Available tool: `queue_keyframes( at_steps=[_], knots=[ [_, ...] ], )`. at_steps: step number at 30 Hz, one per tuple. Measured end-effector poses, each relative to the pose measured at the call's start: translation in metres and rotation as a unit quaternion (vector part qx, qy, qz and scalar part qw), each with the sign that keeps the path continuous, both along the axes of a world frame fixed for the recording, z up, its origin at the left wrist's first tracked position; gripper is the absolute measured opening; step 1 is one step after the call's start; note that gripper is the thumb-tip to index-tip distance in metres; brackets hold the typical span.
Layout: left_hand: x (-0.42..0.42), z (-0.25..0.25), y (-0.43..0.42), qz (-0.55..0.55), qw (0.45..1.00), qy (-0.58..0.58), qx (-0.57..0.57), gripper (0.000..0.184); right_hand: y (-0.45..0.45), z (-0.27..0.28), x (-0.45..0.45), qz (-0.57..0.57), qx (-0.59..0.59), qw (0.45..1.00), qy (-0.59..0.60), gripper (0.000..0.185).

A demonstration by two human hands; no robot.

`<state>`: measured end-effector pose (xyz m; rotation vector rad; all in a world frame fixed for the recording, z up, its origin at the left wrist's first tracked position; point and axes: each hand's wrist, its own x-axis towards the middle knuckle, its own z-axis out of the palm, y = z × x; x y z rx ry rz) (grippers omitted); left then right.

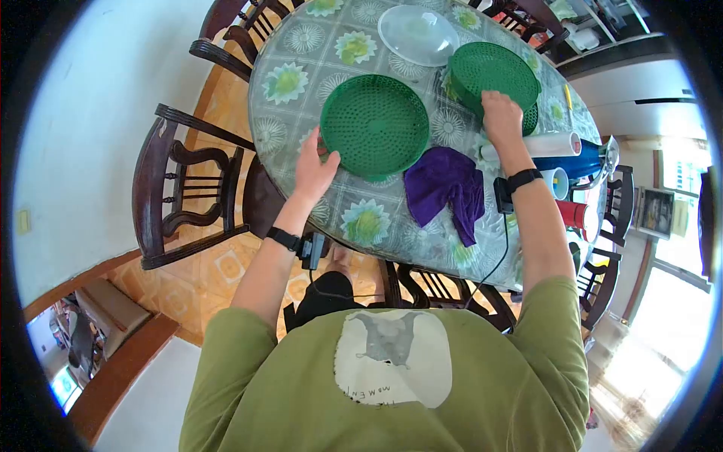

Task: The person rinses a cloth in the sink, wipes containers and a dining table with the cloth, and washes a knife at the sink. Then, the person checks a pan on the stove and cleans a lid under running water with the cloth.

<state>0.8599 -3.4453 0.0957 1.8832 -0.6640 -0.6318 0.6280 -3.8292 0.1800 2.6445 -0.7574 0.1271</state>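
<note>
The left green basket (375, 124) was flanked at near left by the left hand (315, 167), fingers spread; the far-right green basket (497, 71) was gripped at its near rim by the right hand (502, 119). Both were judged light, stiff, best taken rim-first.

The upper green basket (494, 69) hides most of the lower green basket (531, 119), the right hand (503, 117) conceals its own thumb, a white roll (538, 145) partly covers a blue object (its kind unclear), and the top edge crops a dark chair (242, 38).
</note>
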Motion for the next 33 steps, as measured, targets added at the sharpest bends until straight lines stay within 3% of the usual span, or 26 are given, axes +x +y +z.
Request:
queue_keyframes(
  at_steps=[2,4,8,10,11,13,14,15,16,17,19,20,21,22,23,24,26,27,29,31,33],
  knots=[
    [-0.001,-0.003,0.005,0.008,1.000,0.029,0.000,0.073,0.003,0.022,0.003,0.032,-0.022,0.999,-0.036,0.014],
    [-0.001,-0.011,0.010,0.007,1.000,0.008,-0.010,0.075,0.024,0.068,0.012,-0.013,0.057,0.975,-0.216,0.022],
    [-0.003,-0.008,0.010,0.012,1.000,-0.017,0.008,0.072,0.081,0.120,0.016,-0.103,0.107,0.929,-0.339,0.024],
    [-0.002,-0.020,0.011,0.017,1.000,-0.007,-0.019,0.071,0.088,0.102,0.001,-0.155,0.267,0.821,-0.480,0.024],
    [-0.004,-0.017,0.013,0.020,1.000,-0.008,-0.019,0.071,0.089,0.084,-0.007,-0.168,0.443,0.679,-0.560,0.025],
    [-0.005,-0.008,0.012,0.014,1.000,0.006,-0.022,0.066,0.096,0.036,-0.017,-0.216,0.600,0.483,-0.600,0.027],
    [-0.003,-0.006,0.012,0.015,1.000,0.003,-0.024,0.066,0.099,0.006,-0.019,-0.251,0.658,0.416,-0.575,0.027],
    [-0.001,-0.005,0.012,0.034,0.995,0.086,-0.034,0.063,0.107,-0.024,-0.019,-0.286,0.709,0.344,-0.545,0.026],
    [-0.001,-0.003,0.011,0.052,0.983,0.168,-0.044,0.060,0.124,-0.047,-0.014,-0.323,0.705,0.324,-0.542,0.024],
    [0.000,0.002,0.010,0.051,0.984,0.166,-0.046,0.060,0.140,-0.052,-0.009,-0.324,0.718,0.355,-0.504,0.029],
    [-0.001,0.013,0.012,0.087,0.955,0.276,-0.065,0.063,0.161,-0.050,0.002,-0.312,0.665,0.460,-0.499,0.038],
    [0.002,0.009,0.013,0.087,0.956,0.274,-0.064,0.063,0.164,-0.058,0.004,-0.299,0.639,0.514,-0.488,0.043],
    [0.006,-0.002,0.014,0.077,0.972,0.211,-0.065,0.068,0.169,-0.051,0.009,-0.299,0.640,0.513,-0.488,0.043],
    [0.009,-0.006,0.012,0.066,0.984,0.149,-0.066,0.073,0.178,-0.034,0.017,-0.290,0.654,0.475,-0.512,0.050],
    [0.011,-0.009,0.010,0.064,0.984,0.150,-0.065,0.073,0.186,-0.025,0.023,-0.281,0.666,0.438,-0.534,0.058],
    [0.012,-0.009,0.005,0.089,0.985,0.132,-0.072,0.074,0.192,-0.027,0.029,-0.283,0.665,0.439,-0.534,0.058],
    [0.007,0.000,-0.003,0.113,0.983,0.117,-0.081,0.075,0.192,-0.038,0.041,-0.235,0.602,0.617,-0.449,0.070],
    [0.006,0.011,-0.006,0.104,0.988,0.076,-0.085,0.071,0.190,-0.054,0.042,-0.222,0.487,0.767,-0.354,0.068],
    [0.004,0.024,-0.007,0.091,0.991,0.036,-0.089,0.068,0.199,-0.045,0.040,-0.219,0.463,0.797,-0.320,0.066],
    [0.002,0.026,-0.012,0.068,0.981,0.089,-0.159,0.061,0.205,-0.039,0.036,-0.222,0.419,0.836,-0.277,0.064],
    [-0.001,0.021,-0.015,0.061,0.978,0.130,-0.152,0.060,0.199,-0.032,0.031,-0.234,0.414,0.840,-0.263,0.063]
  ],
)
